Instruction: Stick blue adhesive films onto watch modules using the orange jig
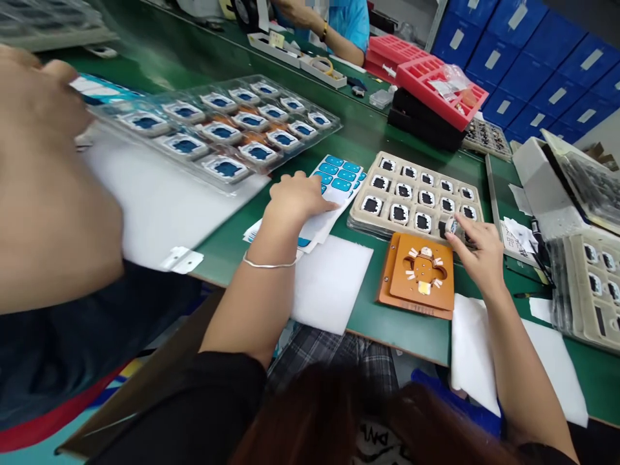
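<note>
My left hand [300, 197], a bracelet at its wrist, lies with fingers spread on white sheets of blue rounded-square stickers [341, 175]. My right hand [482, 248] pinches a small white-and-black watch case [452, 227] between thumb and fingers, at the front right corner of a beige tray [356, 216]. Several similar square cases with dark middles sit in that tray's pockets. Just in front of the tray stands an orange fixture block [419, 274] with a shaped recess and small white pads. A white foam sheet [332, 284] lies between it and my left forearm.
At left, a clear tray [232, 184] of blue-filmed cases rests partly on white foam [145, 194]; a co-worker's blurred arm [48, 187] is beside it. Red trays [431, 84] stand at the back. Stacked trays [576, 284] line the right. Another person [339, 32] sits opposite.
</note>
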`<state>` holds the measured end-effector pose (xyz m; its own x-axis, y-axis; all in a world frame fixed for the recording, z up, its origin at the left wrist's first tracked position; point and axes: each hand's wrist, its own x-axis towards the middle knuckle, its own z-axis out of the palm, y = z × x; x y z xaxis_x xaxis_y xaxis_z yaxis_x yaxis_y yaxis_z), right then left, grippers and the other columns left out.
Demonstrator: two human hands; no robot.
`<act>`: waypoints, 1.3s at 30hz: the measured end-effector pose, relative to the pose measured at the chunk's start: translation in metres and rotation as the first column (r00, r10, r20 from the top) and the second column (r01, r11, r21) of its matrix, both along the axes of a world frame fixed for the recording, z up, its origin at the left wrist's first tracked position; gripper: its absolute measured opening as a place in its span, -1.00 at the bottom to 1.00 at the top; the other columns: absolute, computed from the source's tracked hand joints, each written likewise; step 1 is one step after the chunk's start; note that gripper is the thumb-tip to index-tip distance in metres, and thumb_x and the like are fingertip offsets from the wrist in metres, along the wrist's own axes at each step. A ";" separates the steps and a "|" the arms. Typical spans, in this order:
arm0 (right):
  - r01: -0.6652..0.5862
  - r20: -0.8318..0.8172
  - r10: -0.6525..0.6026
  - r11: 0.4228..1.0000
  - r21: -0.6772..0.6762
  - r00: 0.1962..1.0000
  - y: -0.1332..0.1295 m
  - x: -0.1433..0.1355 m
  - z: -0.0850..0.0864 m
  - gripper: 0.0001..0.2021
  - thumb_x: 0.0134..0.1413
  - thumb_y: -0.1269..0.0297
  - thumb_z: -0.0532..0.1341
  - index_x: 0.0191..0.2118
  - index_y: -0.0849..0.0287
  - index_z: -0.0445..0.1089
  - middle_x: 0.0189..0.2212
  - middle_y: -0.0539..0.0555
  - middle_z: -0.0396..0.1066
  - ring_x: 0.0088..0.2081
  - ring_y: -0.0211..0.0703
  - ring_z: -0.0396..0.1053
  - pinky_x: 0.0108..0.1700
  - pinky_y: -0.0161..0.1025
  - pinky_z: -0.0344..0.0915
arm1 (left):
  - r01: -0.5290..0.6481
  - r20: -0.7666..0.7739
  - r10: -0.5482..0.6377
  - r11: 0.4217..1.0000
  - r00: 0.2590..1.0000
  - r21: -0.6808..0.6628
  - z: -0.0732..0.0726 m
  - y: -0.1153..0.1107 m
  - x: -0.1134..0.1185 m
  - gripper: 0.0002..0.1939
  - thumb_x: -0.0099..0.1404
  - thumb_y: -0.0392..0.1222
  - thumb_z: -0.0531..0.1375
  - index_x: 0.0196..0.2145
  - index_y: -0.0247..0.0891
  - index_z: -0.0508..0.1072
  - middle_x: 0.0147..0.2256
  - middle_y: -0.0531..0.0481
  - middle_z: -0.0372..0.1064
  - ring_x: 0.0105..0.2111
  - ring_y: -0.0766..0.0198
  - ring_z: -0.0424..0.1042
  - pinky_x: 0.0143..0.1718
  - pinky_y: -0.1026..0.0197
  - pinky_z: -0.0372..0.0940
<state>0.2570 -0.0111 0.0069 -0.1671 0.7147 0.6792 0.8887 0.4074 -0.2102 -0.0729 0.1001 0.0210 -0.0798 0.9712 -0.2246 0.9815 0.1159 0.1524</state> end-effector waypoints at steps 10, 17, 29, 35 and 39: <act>-0.003 -0.004 0.003 0.996 0.091 1.000 -0.001 0.015 -0.006 -0.83 0.21 0.22 0.24 -0.35 0.06 0.55 -0.27 0.07 0.60 -0.20 0.00 0.50 -0.13 0.03 0.37 | -0.044 0.078 0.043 0.999 0.996 0.011 0.001 0.009 -0.018 -0.15 -0.09 0.41 0.36 0.02 -0.22 0.48 0.10 -0.31 0.36 0.09 -0.30 0.34 -0.04 -0.09 0.35; -0.068 0.015 0.066 0.976 0.205 0.998 -0.005 0.010 -0.004 -0.90 0.17 0.35 0.26 -0.36 0.07 0.51 -0.39 0.03 0.59 -0.32 -0.04 0.50 -0.26 -0.06 0.40 | -0.071 0.099 0.068 0.997 0.993 0.034 -0.002 0.011 -0.011 0.07 -0.15 0.55 0.27 0.16 -0.24 0.36 0.22 -0.33 0.23 0.20 -0.36 0.21 0.07 -0.16 0.29; 0.015 -0.029 -0.006 0.942 0.334 1.000 -0.016 0.023 0.006 -0.85 0.15 0.37 0.26 -0.44 0.11 0.47 -0.48 0.04 0.55 -0.41 -0.07 0.51 -0.33 -0.13 0.36 | -0.112 0.319 0.098 0.993 0.943 0.025 -0.018 0.033 -0.028 -0.25 -0.21 0.21 0.50 -0.12 -0.25 0.51 -0.08 -0.15 0.54 -0.15 0.01 0.54 -0.22 0.20 0.39; 0.056 -0.060 -0.038 0.943 0.327 0.997 -0.019 0.027 0.009 -0.85 0.17 0.34 0.25 -0.44 0.11 0.48 -0.47 0.04 0.56 -0.40 -0.07 0.52 -0.32 -0.13 0.37 | -0.146 0.271 0.137 0.989 0.953 0.013 -0.017 0.035 -0.027 -0.29 -0.22 0.18 0.52 -0.16 -0.25 0.54 -0.06 -0.18 0.47 -0.14 0.00 0.51 -0.13 0.17 0.40; 0.082 -0.070 -0.064 0.954 0.288 0.995 -0.019 0.027 0.009 -0.82 0.17 0.30 0.24 -0.46 0.10 0.47 -0.47 0.05 0.56 -0.40 -0.07 0.51 -0.30 -0.12 0.36 | -0.146 0.252 0.142 0.989 0.957 -0.002 -0.020 0.038 -0.029 -0.23 -0.23 0.27 0.49 -0.14 -0.26 0.52 0.01 -0.25 0.41 -0.10 -0.01 0.48 -0.06 0.13 0.38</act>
<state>0.2844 -0.0302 0.0156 -0.0748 0.4944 0.8660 0.9078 0.3932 -0.1460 -0.1020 0.1385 0.0010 -0.1620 0.9573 -0.2394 0.8845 0.2485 0.3949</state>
